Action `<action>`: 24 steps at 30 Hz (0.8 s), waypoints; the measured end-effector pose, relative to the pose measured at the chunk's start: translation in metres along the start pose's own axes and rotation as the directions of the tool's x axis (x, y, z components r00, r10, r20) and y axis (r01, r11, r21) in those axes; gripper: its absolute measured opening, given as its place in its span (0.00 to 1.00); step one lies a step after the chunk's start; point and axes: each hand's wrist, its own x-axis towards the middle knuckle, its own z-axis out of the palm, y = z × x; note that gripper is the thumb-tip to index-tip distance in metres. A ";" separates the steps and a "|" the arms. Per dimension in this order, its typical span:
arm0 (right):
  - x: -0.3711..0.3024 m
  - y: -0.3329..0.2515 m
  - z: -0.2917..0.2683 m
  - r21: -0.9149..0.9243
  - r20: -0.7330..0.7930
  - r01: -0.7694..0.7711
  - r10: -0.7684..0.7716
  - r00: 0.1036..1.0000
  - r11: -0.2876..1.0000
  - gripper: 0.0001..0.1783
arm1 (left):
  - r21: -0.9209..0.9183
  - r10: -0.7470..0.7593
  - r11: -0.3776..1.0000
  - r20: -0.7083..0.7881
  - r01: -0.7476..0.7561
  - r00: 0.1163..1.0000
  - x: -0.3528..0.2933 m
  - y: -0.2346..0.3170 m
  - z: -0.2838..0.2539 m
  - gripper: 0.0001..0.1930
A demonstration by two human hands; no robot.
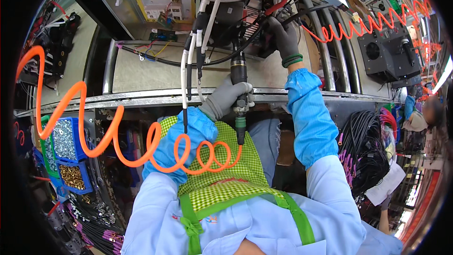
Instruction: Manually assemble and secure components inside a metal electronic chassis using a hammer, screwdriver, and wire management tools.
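My left hand (225, 99), in a grey glove, is closed around an air screwdriver (239, 73). The tool's black front end points away from me into the open equipment cabinet (255, 92). An orange coiled air hose (155, 144) runs from its green rear fitting to the left. My right hand (284, 40), also gloved, reaches into the wiring beside a thick red cable (282, 1). Its fingertips are hidden among dark parts, so its grip is unclear. White and black cables (187, 66) hang down over the cabinet's front edge, left of the screwdriver.
Blue bins of silver screws (64, 138) and brass fasteners (71, 176) stand at the left. Bundled black cables (365, 146) hang at the right. Metal rollers (325, 52) and a black boxy unit (389, 54) lie beyond. Another person's hand (386, 203) shows at lower right.
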 end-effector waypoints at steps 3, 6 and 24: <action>0.000 0.002 0.001 0.055 -0.039 0.097 -0.095 0.995 0.994 0.17 | -0.044 -0.011 0.999 0.003 0.011 1.000 0.001 0.000 0.002 0.10; -0.001 0.004 0.001 0.118 -0.076 0.013 -0.004 0.997 0.993 0.17 | -0.048 0.024 0.999 -0.022 -0.025 0.999 0.005 -0.003 0.006 0.11; -0.005 -0.005 0.000 0.082 -0.051 0.017 -0.013 0.999 0.996 0.17 | -0.070 0.079 0.994 -0.036 -0.081 0.996 0.012 -0.019 0.011 0.11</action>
